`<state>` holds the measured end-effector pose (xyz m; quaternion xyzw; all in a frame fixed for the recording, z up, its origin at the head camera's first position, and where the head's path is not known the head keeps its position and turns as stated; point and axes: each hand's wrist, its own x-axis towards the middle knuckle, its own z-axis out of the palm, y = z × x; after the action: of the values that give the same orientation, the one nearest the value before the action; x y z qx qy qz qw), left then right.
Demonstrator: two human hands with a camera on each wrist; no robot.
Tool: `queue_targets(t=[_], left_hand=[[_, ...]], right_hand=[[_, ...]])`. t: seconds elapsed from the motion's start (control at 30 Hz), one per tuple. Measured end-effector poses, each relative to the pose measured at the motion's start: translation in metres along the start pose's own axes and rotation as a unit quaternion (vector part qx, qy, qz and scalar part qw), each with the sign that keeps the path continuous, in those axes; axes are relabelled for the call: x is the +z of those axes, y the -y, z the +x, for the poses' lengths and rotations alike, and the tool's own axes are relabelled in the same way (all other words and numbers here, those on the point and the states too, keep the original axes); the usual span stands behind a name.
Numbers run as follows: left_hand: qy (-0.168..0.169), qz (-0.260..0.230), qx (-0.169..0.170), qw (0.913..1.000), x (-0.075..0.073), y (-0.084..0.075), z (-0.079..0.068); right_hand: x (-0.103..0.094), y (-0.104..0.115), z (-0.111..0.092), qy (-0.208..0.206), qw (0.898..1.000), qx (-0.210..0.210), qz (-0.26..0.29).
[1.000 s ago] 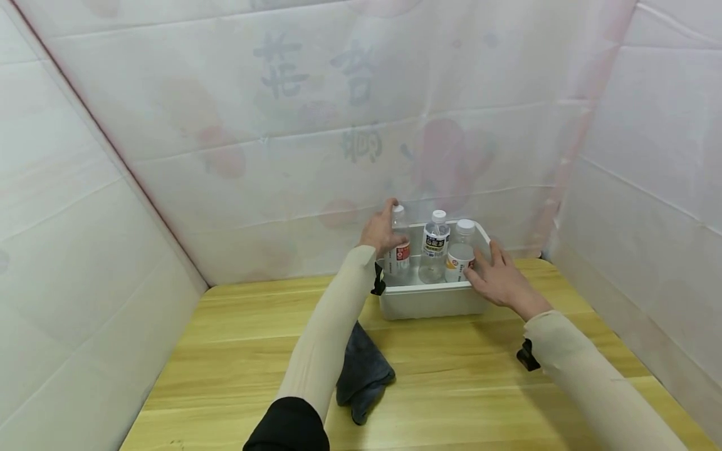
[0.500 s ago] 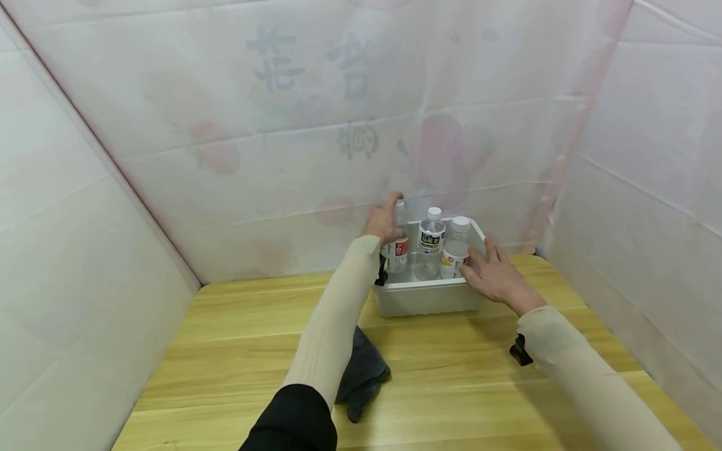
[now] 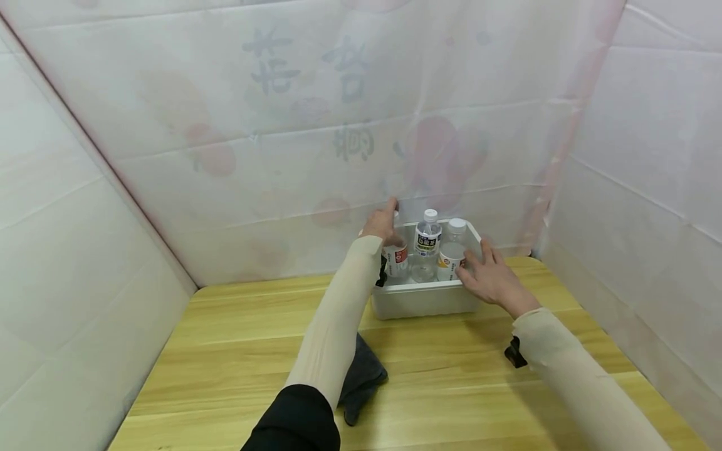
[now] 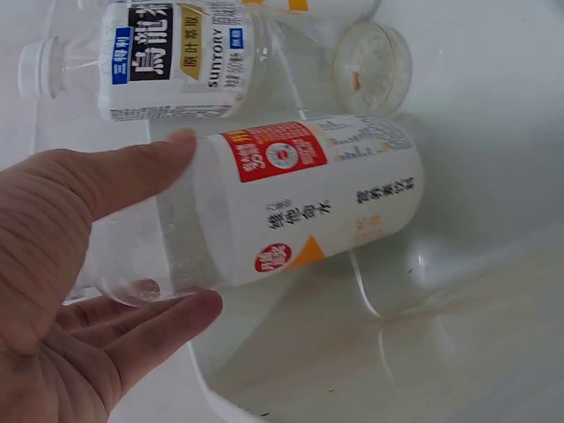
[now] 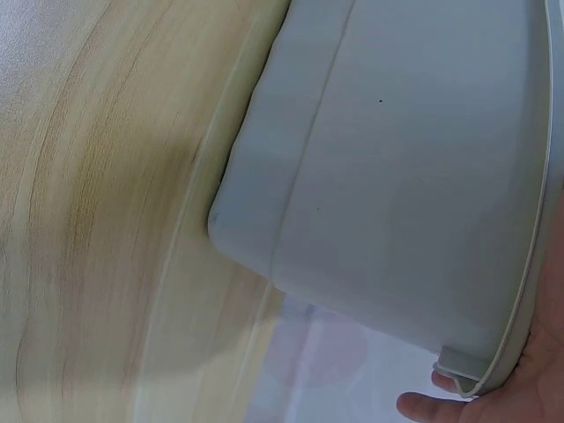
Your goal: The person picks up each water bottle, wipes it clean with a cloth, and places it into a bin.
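My left hand (image 3: 381,225) grips a clear bottle with a white, red and orange label (image 4: 308,189), thumb on one side and fingers on the other. This bottle stands at the left inside a white plastic bin (image 3: 425,304). Beside it, upright in the middle, is a clear bottle with a black and white label (image 3: 427,241). A third bottle with a white and orange label (image 3: 451,258) stands at the right. My right hand (image 3: 493,280) holds the bin's right rim, fingertips beyond the rim's handle (image 5: 463,366) and thumb near the third bottle.
The bin sits on a wooden table (image 3: 248,351) close to the back edge. A dark grey cloth (image 3: 363,379) lies in front of it, partly behind my left forearm. Pale printed sheets (image 3: 282,156) hang behind and along both sides.
The left hand and its bottle sit slightly lower in the bin than half a second ago. The right hand stays at the rim. The head view has shifted a little.
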<state>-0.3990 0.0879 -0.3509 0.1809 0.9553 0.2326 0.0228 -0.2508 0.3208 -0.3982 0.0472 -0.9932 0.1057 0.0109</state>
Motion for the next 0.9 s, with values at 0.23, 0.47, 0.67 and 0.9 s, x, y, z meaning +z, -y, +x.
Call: queue_targets(t=[0.23, 0.47, 0.67, 0.9], left_hand=[[0.012, 0.039, 0.030, 0.9987, 0.002, 0.000, -0.002], [0.050, 0.068, 0.030, 0.9959, 0.005, 0.004, -0.003], [0.082, 0.063, 0.034, 0.9941, -0.007, 0.003, -0.006], [0.082, 0.081, 0.016, 0.9932, -0.009, 0.005, -0.005]], right_hand=[[0.000, 0.002, 0.004, 0.005, 1.000, 0.007, 0.002], [-0.001, 0.006, 0.004, 0.003, 1.000, 0.006, -0.002], [-0.003, 0.005, 0.010, 0.003, 1.000, 0.000, -0.002], [-0.005, 0.004, 0.013, 0.006, 1.000, 0.000, 0.019]])
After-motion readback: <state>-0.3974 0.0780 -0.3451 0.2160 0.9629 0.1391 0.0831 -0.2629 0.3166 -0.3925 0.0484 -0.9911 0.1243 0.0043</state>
